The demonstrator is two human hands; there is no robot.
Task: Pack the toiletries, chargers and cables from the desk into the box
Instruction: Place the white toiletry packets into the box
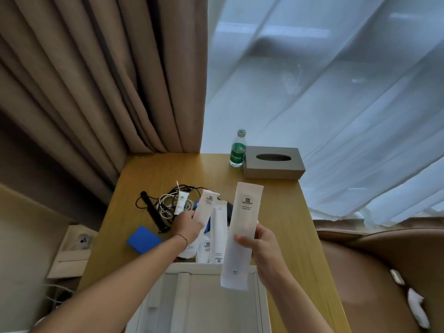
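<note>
right hand [262,246] grips a long white paper sachet with a printed crest [240,236] around its middle, fingers and thumb curled on it, holding it upright above the open white cardboard box [204,299] at the desk's near edge. left hand [187,227] pinches a second, shorter white paper sachet [204,207], lifted at a tilt over the pile. beneath it lie more white toiletry packets [211,248] and a long white tube-shaped packet [218,227], touching the box's far rim. farther back on the light wooden desk [276,200] sits a tangle of black and white cables [168,203] with a small white tube [181,200] on top, and a black strap-like band [151,210] beside it. a flat blue rectangular case [144,240] lies left of the left wrist. at the far edge stand a green-labelled water bottle [237,150] and a grey tissue box [274,162], just beside each other.
</note>
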